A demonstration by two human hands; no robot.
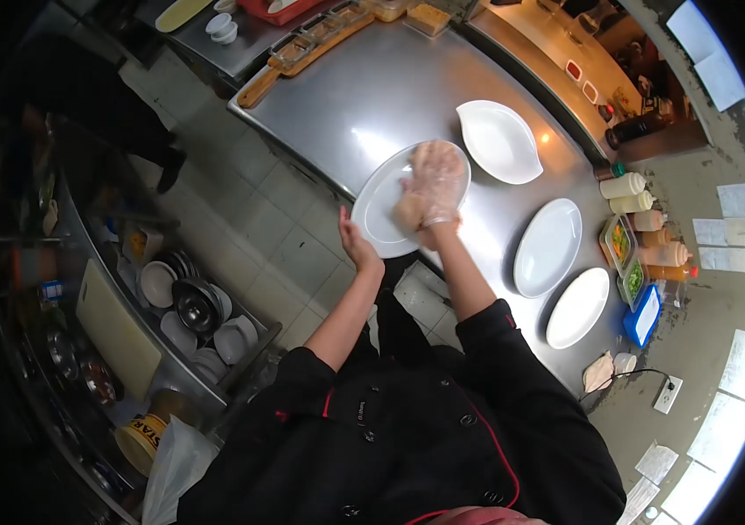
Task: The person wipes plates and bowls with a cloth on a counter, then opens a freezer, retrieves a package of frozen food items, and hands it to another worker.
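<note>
For good control, the left hand (362,246), with fingers straight and holding nothing, should support the rim of the white oval plate (379,203) lightly, because this plate reaches over the edge of the steel table (324,109). The gloved right hand (435,179) is over the plate's inner side, blurred, so I cannot tell if its fingers are closed; it should move gently, as the leaf-shaped dish (499,144) stands just beside and leaves little room.
</note>
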